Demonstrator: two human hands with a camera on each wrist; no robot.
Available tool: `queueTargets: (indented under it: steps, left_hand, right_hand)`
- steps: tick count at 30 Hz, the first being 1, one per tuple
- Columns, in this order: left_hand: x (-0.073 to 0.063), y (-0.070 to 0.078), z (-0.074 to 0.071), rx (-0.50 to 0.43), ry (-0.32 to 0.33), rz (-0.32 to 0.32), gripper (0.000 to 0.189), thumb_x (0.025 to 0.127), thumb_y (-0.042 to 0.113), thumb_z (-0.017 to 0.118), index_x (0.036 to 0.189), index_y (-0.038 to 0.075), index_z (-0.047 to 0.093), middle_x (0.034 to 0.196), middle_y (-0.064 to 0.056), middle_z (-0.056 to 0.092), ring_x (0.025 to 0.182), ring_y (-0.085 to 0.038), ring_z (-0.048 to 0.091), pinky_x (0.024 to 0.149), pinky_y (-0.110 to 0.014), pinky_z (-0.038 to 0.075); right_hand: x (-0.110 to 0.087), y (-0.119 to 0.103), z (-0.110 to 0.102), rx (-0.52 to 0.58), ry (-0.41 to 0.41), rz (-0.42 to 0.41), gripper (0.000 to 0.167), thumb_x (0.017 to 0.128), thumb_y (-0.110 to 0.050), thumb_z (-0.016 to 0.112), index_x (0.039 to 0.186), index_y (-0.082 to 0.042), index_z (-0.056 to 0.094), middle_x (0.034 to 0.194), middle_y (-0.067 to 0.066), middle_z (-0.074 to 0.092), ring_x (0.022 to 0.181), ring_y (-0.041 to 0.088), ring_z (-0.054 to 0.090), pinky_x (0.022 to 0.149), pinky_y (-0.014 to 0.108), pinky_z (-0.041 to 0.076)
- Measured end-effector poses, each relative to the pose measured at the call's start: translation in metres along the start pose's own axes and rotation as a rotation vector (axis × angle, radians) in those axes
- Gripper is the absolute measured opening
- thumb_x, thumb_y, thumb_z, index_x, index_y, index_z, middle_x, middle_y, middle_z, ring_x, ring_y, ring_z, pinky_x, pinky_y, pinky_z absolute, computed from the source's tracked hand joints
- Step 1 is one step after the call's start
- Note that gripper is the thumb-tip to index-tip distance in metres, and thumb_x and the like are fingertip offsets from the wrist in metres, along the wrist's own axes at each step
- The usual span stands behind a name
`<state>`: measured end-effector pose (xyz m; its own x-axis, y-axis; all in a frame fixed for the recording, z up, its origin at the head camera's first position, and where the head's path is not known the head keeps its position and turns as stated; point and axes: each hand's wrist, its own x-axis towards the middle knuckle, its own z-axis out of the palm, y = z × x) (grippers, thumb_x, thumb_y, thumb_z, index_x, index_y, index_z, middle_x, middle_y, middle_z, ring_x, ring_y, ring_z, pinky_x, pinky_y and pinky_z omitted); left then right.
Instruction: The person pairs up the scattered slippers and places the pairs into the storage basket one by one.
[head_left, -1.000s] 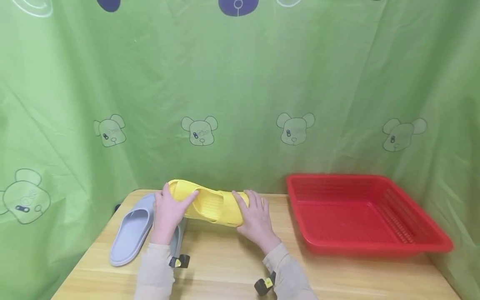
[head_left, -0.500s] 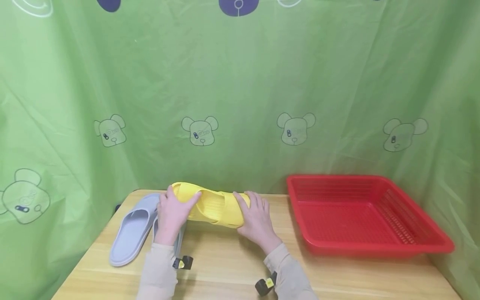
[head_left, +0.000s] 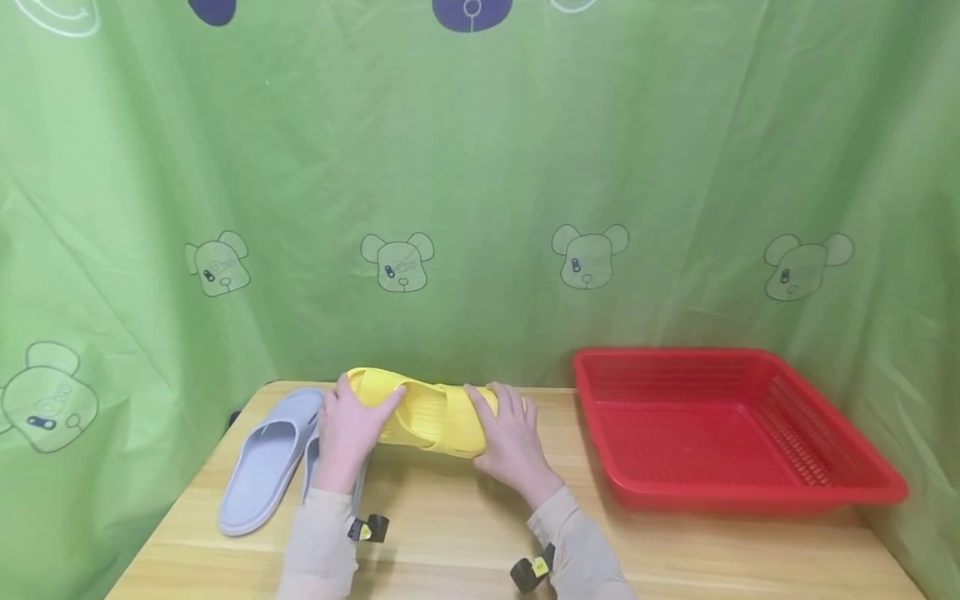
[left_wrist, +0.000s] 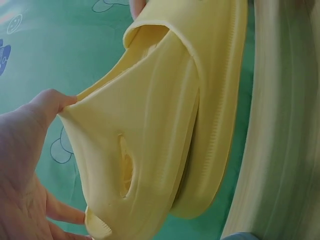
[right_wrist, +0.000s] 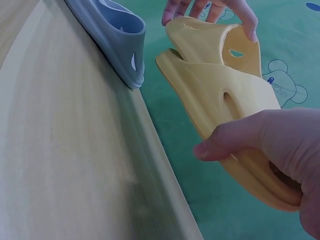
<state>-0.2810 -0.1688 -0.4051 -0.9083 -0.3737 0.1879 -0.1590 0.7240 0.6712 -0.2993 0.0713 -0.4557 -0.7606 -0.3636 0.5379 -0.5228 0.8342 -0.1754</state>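
Observation:
Two yellow slippers (head_left: 426,412) are nested together and held above the table, toes pointing outward to opposite sides. My left hand (head_left: 349,429) grips the left slipper by its toe end. In the left wrist view, that hand's thumb pinches the edge of the slipper's strap (left_wrist: 145,130), and its other fingers reach to the toe opening. My right hand (head_left: 517,446) holds the other slipper around its toe end, the thumb lying along the sole side in the right wrist view. Part of each slipper is hidden by the overlap and the hands.
A grey-blue slipper (head_left: 261,479) lies on the wooden table (head_left: 450,533) at the left. Its mate (head_left: 312,457) is beside it, partly covered by my left arm. A red plastic basket (head_left: 697,493) stands at the right. A green printed curtain (head_left: 487,167) hangs behind.
My left hand has shifted slightly right and down, bringing its end of the yellow slippers lower and closer to the right hand. The right hand has hardly moved.

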Motion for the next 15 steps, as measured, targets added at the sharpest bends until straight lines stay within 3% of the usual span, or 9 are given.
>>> queueTargets:
  steps: [5, 11, 15]
  left_hand:
    - [0.0008, -0.0018, -0.0017, -0.029, -0.018, -0.008, 0.125, 0.069, 0.084, 0.059, 0.153, 0.001, 0.018, 0.146, -0.035, 0.033, 0.134, -0.05, 0.036, 0.112, -0.06, 0.034]
    - [0.0022, -0.0021, -0.0033, -0.051, -0.019, -0.005, 0.126, 0.067, 0.087, 0.057, 0.152, 0.002, 0.02, 0.146, -0.034, 0.033, 0.134, -0.049, 0.037, 0.111, -0.059, 0.035]
    - [0.0024, -0.0018, -0.0024, -0.052, -0.018, -0.001, 0.127, 0.065, 0.088, 0.057, 0.152, 0.002, 0.022, 0.146, -0.034, 0.034, 0.133, -0.049, 0.038, 0.11, -0.059, 0.036]
  right_hand:
    - [-0.0002, -0.0006, -0.0018, -0.018, -0.017, 0.004, 0.117, 0.048, -0.02, 0.089, 0.151, -0.024, 0.034, 0.142, 0.018, 0.041, 0.134, 0.035, 0.036, 0.11, 0.058, 0.028]
    - [0.001, -0.0021, -0.0019, -0.054, -0.052, 0.017, 0.121, 0.052, -0.025, 0.09, 0.154, -0.028, 0.025, 0.149, 0.016, 0.036, 0.143, 0.037, 0.027, 0.118, 0.066, 0.009]
    - [0.0015, -0.0024, -0.001, -0.084, -0.065, 0.024, 0.12, 0.053, -0.028, 0.09, 0.154, -0.028, 0.025, 0.15, 0.015, 0.036, 0.145, 0.036, 0.027, 0.117, 0.068, 0.005]
